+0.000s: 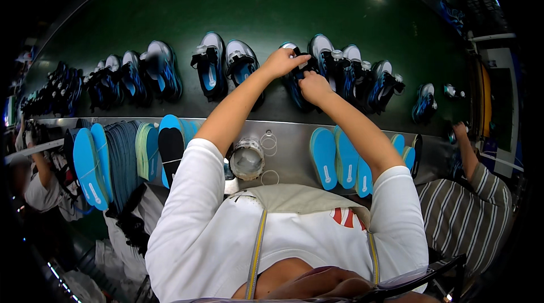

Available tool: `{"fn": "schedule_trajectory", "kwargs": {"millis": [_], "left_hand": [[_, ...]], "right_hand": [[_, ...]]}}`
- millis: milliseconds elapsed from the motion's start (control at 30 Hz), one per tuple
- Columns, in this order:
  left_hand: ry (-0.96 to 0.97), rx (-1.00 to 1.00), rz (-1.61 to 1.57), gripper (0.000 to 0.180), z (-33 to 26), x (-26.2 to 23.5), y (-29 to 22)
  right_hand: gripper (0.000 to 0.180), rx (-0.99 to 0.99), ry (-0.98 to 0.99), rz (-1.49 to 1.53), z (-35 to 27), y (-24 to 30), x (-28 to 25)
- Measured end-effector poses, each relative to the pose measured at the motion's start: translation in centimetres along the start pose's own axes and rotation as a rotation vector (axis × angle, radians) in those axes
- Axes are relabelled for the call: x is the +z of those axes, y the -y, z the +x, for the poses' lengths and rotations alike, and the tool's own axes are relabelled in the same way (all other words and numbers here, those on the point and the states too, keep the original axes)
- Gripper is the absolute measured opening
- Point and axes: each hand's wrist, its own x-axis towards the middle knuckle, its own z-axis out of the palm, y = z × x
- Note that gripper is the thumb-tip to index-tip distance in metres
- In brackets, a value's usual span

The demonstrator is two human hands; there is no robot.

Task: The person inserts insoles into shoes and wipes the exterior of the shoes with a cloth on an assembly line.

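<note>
1. One shoe (294, 89) is at your fingertips, toe pointing away from you. Your left hand (281, 63) lies over its upper; your right hand (316, 87) is curled narrow at its collar. You hide the fingertips, so I cannot tell if either hand pinches.
2. Two shoes (210, 71) stand just left of your left fingers; farther left are at least three more, then a dark crowd too small to count.
3. Right of your right fingers, at least three shoes (351, 68) stand close together; two lie well beyond.
4. Nearer you than your fingers, at least five blue insoles (323, 158) and a black one show on the right; stacks (122, 161) stand on the left, layers uncountable.
5. Between these, one round container (247, 159) and three thin loops (270, 177) rest on a metal ledge (292, 158).
6. Beneath your fingers is a green tabletop (283, 0). One striped-shirted person (462, 212) works far right, another person (48, 190) far left.
7. Insoles bear small pale printed marks; your shirt (192, 218) has a red one.
</note>
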Motion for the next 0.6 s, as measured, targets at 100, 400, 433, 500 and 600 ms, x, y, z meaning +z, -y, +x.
{"fn": "schedule_trajectory", "kwargs": {"millis": [100, 400, 433, 500, 600], "left_hand": [[0.050, 0.000, -0.046, 0.043, 0.3, 0.2, -0.4], [-0.329, 0.136, 0.270, 0.044, -1.1, 0.5, -2.1], [-0.380, 0.235, 0.368, 0.042, -1.4, 0.6, -2.2], [-0.411, 0.424, 0.590, 0.038, -1.6, 1.0, -2.2], [-0.346, 0.608, 0.850, 0.034, -1.5, 1.8, -2.1]], "right_hand": [[0.025, -0.028, 0.138, -0.113, 0.5, -0.7, 0.9], [0.028, -0.287, 0.509, -0.408, 2.1, -1.2, -0.6], [0.027, -0.339, 0.466, -0.440, 1.9, -1.2, -0.7], [0.027, -0.400, 0.411, -0.445, 1.9, -1.5, -0.5], [0.024, -0.407, 0.357, -0.358, 2.0, -2.2, 0.0]]}}
